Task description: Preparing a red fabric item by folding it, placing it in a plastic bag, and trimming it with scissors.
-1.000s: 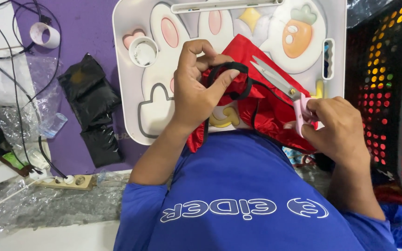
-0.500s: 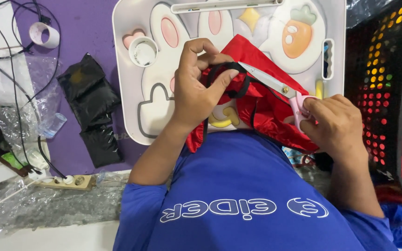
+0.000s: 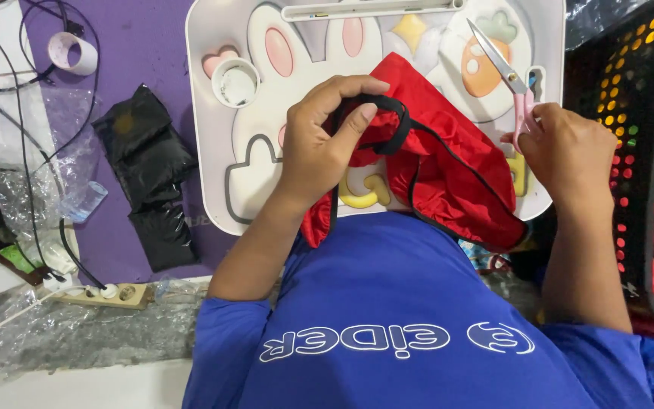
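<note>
Garment point(image 3: 448, 167) gripped under left hand point(image 3: 319, 144)

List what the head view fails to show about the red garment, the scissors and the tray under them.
- Red garment: its lower part drops behind the blue shirt, so its full shape is hidden.
- Scissors: the pink handles sit inside the right hand, so the grip is hidden.
- Black strap: its near end is covered by the left hand.
- White tray: the far edge is cut off by the frame top.

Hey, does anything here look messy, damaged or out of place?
Nothing looks damaged. The floor beside the white tray is cluttered: a crumpled black bag, loose cables and clear plastic wrap.
</note>
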